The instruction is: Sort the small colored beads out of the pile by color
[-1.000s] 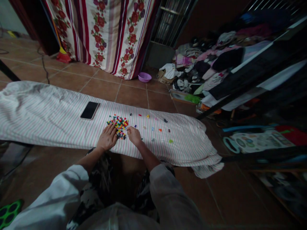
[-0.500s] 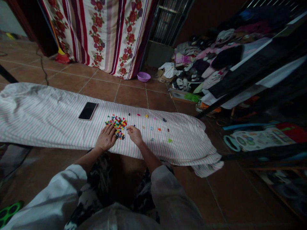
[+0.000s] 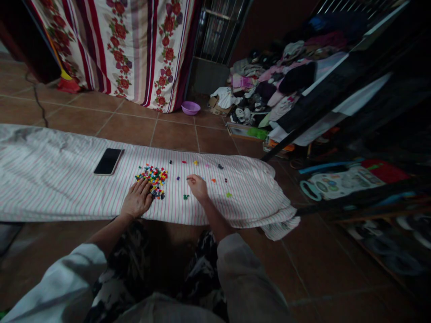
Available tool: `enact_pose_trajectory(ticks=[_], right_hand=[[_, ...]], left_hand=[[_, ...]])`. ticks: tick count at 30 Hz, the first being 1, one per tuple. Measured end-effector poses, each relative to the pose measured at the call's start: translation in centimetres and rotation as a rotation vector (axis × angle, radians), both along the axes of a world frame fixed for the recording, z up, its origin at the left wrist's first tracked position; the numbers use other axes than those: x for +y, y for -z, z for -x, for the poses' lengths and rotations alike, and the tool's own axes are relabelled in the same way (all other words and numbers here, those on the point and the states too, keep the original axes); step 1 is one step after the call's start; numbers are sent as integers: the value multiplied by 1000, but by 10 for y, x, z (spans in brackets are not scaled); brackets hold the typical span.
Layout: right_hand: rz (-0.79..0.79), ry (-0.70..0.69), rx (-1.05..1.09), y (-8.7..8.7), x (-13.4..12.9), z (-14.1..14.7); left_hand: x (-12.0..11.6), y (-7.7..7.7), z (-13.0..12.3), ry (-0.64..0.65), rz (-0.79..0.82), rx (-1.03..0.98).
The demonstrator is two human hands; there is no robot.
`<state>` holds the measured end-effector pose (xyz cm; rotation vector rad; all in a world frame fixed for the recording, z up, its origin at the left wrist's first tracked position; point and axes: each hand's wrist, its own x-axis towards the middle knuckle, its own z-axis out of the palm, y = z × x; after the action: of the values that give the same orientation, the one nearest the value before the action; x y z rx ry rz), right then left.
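My left hand (image 3: 137, 199) lies flat with fingers stretched out, its fingertips at the near left edge of a pile of small multicoloured plastic pieces (image 3: 157, 176). To the right of the pile, my right hand (image 3: 198, 187) is closed in a pinch just over the striped cloth; whatever sits between its fingertips is too small to name. Around it lie little separate groups of pieces by colour: yellow pieces (image 3: 195, 163), a purple piece (image 3: 178, 178), green pieces (image 3: 186, 197), orange pieces (image 3: 213, 180) and lime pieces (image 3: 229, 194). The hand hides some pieces beneath it.
A phone (image 3: 108, 162) rests left of the pile on the striped cloth (image 3: 60, 179). Beyond the bench, a purple basin (image 3: 190, 107) stands on the tiled floor. A heap of clothes (image 3: 266, 85) and a dark metal bar (image 3: 286, 141) are at the right.
My right hand has moved right, away from the pile and over the separate groups, still pinched. My left hand stays by the pile. The whole view has shifted slightly to the right.
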<state>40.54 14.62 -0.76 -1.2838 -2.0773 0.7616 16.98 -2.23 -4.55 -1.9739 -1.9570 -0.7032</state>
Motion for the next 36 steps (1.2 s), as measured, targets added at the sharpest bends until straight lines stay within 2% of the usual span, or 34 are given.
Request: enact_pose_trajectory(ticks=[7,12,16,27,36], right_hand=[[-7,259,-117,-2,54,-62],[16,383,-138,0,87,-87],[20,459,-176,-1,102,-94],[27,540,-307,-13,130,-104],[12,518,-302,-9,142,-107]], left_hand=[[0,0,0,17,-24,32],[0,0,1,24,-22,42],[0,-1,1,24,0,49],[-1,-3,0,28,18,76],[-1,-4,0,21,37,67]])
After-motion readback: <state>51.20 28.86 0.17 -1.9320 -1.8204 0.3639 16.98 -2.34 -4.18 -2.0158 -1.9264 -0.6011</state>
